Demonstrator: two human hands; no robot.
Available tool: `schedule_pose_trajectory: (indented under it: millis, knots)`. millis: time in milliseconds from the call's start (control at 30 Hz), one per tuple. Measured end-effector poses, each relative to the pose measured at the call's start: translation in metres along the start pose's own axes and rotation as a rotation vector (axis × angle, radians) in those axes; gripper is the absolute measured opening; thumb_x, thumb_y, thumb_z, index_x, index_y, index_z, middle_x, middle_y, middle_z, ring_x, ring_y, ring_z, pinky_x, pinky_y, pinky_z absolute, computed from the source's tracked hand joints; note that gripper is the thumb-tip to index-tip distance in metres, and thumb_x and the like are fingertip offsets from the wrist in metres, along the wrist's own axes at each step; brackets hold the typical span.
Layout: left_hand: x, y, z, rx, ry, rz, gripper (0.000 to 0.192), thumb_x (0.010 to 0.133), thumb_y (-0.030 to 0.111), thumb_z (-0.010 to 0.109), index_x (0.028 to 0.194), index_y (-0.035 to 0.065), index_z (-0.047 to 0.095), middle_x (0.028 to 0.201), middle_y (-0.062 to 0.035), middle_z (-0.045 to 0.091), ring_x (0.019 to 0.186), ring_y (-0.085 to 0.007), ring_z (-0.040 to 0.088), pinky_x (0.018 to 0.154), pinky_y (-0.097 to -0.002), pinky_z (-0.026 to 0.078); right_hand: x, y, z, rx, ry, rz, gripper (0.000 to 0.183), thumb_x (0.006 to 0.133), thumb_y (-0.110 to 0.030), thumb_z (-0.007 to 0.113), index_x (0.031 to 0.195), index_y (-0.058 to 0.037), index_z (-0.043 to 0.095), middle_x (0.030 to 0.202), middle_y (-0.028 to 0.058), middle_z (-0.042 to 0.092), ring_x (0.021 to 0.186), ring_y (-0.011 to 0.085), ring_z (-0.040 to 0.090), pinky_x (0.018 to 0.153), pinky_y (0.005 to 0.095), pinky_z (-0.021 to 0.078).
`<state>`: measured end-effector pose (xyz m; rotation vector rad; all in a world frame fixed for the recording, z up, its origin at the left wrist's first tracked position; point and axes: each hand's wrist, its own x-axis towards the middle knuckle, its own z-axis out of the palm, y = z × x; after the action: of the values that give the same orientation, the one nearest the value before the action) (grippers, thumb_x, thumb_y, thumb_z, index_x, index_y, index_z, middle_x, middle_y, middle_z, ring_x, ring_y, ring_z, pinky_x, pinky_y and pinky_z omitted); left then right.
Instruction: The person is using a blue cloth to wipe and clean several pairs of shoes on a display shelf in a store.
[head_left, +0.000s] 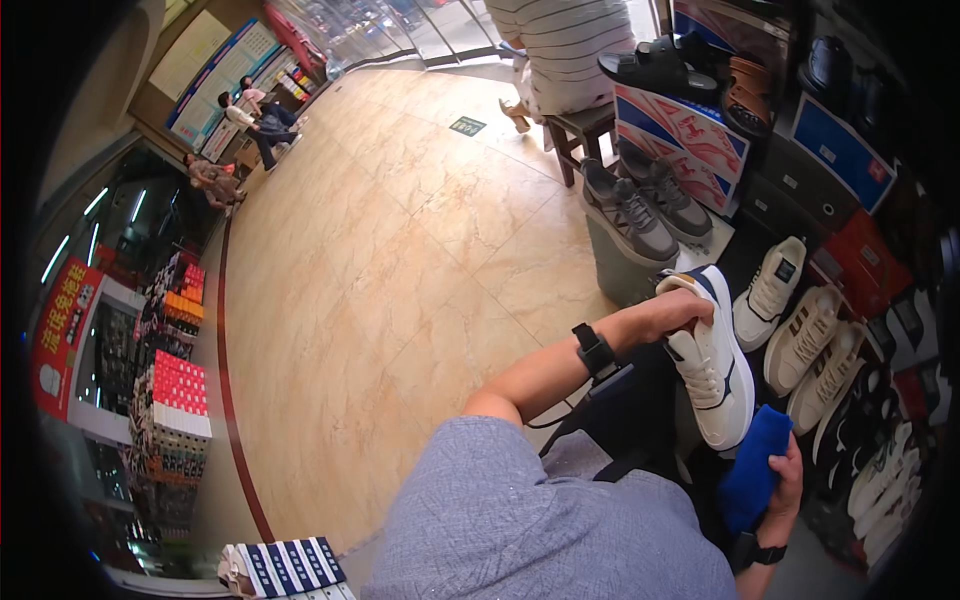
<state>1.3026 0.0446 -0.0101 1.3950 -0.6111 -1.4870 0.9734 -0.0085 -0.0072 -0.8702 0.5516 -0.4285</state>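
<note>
My left hand (681, 313) grips a white sneaker (712, 382) by its collar, the fingers reaching into the opening. The shoe has pale laces and dark blue accents, and its toe points down towards my body. In my right hand (786, 476) is a folded blue cloth (754, 469). It sits right by the sneaker's toe; whether the two touch I cannot tell. Just right of the held shoe stands a similar white sneaker (770, 294). Beside that are beige sneakers (804, 337).
Grey sneakers (634, 217) top a box near a wooden stool (577, 135), where a person in a striped shirt (562, 52) sits. Shoeboxes (682, 146) with sandals line the right. Tiled floor (390, 262) stretches left towards stacked goods (180, 382). Other people (255, 124) sit far off.
</note>
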Motion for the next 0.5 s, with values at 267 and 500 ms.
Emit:
schedule_pose_trajectory:
  millis: [267,500]
  knots:
    - [0.001,0.033,-0.005,0.279,0.087,0.07,0.025,0.068,0.02,0.061,0.077,-0.0032,0.063,0.073,-0.0083,0.061,0.063,-0.0161,0.058,0.058,-0.0275,0.046,0.02,0.016,0.021,0.09,-0.069,0.077,0.055,0.068,-0.008,0.055,0.121,0.0014,0.046,0.103,0.0135,0.06,0.09,0.0224,0.06,0.082,0.0329,0.0502]
    - [0.024,0.052,0.004,0.448,0.057,0.08,0.031,0.067,0.024,0.064,0.08,-0.0044,0.064,0.075,-0.0108,0.063,0.068,-0.0203,0.061,0.064,-0.0303,0.048,0.04,0.048,0.035,0.1,0.005,0.108,0.047,0.074,-0.001,0.052,0.121,0.0004,0.046,0.1,0.0103,0.06,0.088,0.0197,0.06,0.082,0.0315,0.05]
